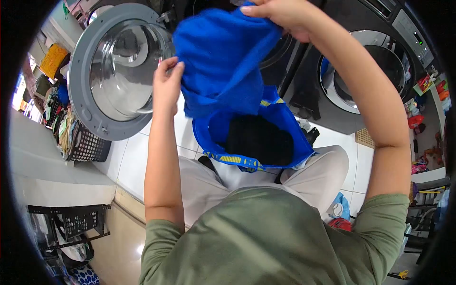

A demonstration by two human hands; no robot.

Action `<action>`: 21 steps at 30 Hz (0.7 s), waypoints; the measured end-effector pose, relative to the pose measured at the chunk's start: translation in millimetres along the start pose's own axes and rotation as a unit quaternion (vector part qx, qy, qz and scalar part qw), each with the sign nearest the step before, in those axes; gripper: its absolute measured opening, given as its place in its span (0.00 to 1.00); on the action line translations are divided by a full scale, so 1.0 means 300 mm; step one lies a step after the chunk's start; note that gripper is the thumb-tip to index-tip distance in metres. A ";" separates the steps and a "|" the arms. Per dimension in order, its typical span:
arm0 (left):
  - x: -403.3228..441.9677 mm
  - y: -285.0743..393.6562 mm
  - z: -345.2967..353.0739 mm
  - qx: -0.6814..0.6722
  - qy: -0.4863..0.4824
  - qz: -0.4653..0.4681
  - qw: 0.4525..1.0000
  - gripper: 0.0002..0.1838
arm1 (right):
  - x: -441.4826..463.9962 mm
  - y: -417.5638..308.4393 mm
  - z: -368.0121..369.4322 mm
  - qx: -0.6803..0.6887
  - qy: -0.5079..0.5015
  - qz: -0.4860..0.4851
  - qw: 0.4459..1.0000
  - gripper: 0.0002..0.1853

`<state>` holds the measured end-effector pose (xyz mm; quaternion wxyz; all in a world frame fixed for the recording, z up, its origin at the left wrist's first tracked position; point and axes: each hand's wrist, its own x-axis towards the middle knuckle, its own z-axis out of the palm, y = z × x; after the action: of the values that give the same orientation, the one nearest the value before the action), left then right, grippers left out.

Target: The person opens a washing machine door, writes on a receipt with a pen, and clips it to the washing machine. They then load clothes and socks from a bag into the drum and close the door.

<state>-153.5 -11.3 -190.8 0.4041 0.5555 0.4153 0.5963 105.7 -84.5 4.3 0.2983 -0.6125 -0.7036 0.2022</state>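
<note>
- Blue bag (pixel 203 132): black cloth (pixel 259 142) inside.
- Basket (pixel 90 146) holds clothes (pixel 65 126).
- Blue cloth (pixel 221 59) hangs above the bag, between left hand (pixel 166 84), pinching its edge, and right hand (pixel 284 15), gripping its top corner.

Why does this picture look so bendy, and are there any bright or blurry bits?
In the head view, probably a very wide lens: the edges curve into black corners; also in the head view, the open round door carries pale reflections, a bright spot shines on the beige surface at lower left, and the blue cloth looks slightly soft, perhaps from motion.
</note>
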 end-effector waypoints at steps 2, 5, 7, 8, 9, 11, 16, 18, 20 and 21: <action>0.029 0.041 -0.055 -0.008 0.026 0.047 0.999 0.15 | 0.080 0.069 -0.011 0.232 0.131 -0.064 0.962 0.16; -0.021 0.063 -0.007 -0.024 0.092 0.130 0.987 0.11 | 0.120 0.194 -0.031 0.239 0.158 -0.124 0.950 0.16; -0.103 0.090 0.070 -0.003 0.047 0.162 0.986 0.11 | 0.178 0.360 0.048 0.087 0.227 -0.207 0.948 0.16; -0.120 0.069 0.091 0.083 -0.011 0.189 0.978 0.11 | 0.144 0.313 0.111 0.047 0.095 -0.117 0.988 0.16; -0.160 0.050 0.121 0.080 -0.055 0.144 0.985 0.09 | 0.117 0.274 0.080 0.087 0.095 -0.082 0.988 0.17; -0.234 0.056 0.214 0.060 -0.086 0.119 0.987 0.14 | -0.104 -0.034 -0.013 0.279 0.161 0.140 0.936 0.22; -0.171 -0.021 0.333 -0.434 -0.238 -0.257 0.830 0.32 | -0.151 0.049 -0.203 0.360 0.076 0.047 0.929 0.16; -0.158 0.019 0.339 -0.480 -0.303 -0.251 0.784 0.32 | -0.145 0.098 -0.307 0.390 0.046 0.003 0.920 0.15; -0.162 0.108 0.334 -0.331 -0.322 -0.159 0.872 0.31 | -0.122 0.176 -0.301 0.518 0.121 0.038 0.846 0.18; -0.175 0.154 0.338 -0.219 -0.320 -0.113 0.915 0.30 | -0.129 0.207 -0.241 0.487 0.103 0.078 0.864 0.21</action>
<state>-50.3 -71.2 -160.4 0.6916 0.5634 0.1828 0.4134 202.9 -118.0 10.8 0.6121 -0.4597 -0.4311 0.4776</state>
